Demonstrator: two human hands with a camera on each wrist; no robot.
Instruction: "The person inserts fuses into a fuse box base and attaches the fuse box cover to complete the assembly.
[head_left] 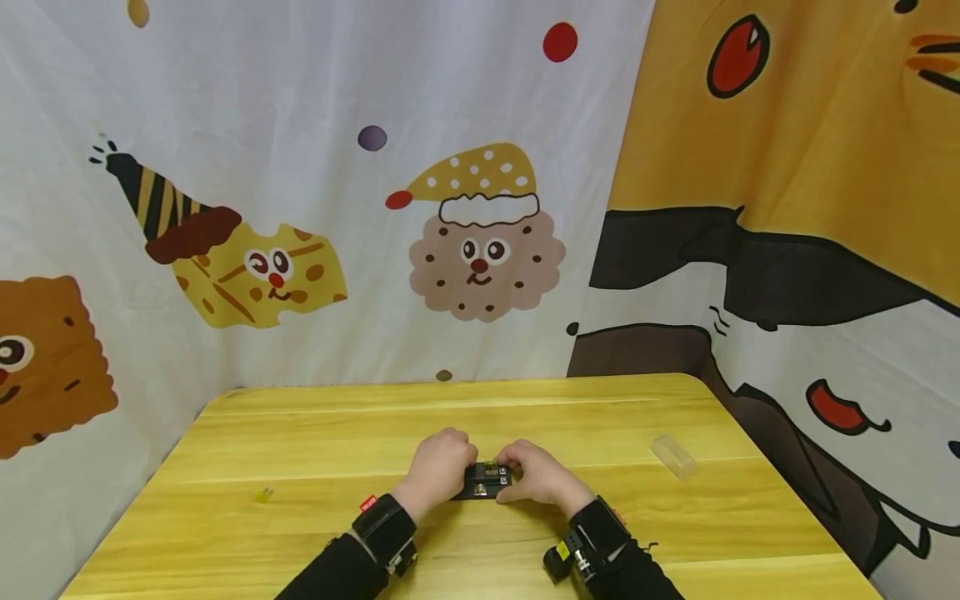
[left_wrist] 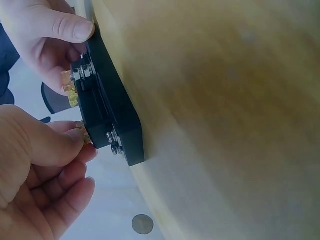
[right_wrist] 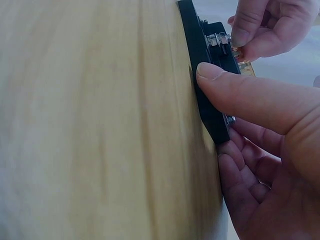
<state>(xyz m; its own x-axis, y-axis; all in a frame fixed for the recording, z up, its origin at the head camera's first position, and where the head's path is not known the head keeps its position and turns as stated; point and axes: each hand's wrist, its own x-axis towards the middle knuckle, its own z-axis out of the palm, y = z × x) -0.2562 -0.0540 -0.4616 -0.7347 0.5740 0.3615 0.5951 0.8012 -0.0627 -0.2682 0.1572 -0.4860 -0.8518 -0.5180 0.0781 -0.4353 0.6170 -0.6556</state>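
A black fuse block [head_left: 483, 490] with metal studs and nuts lies on the table between the two hands. My left hand [head_left: 441, 467] is at its left end; in the left wrist view its thumb and forefinger pinch a small orange translucent blade fuse [left_wrist: 86, 134] at the block's top. Farther along the block sit a yellow blade fuse [left_wrist: 73, 98] and another orange one [left_wrist: 66, 80]. My right hand [head_left: 542, 475] holds the block's right end, thumb [right_wrist: 212, 71] against the near side of the base and fingers behind it.
On the wooden table [head_left: 337, 433], a clear plastic cover [head_left: 673, 457] lies to the right. A small yellow-green piece [head_left: 264, 495] lies to the left. A printed curtain [head_left: 300, 100] hangs behind the table's far edge and along its right side.
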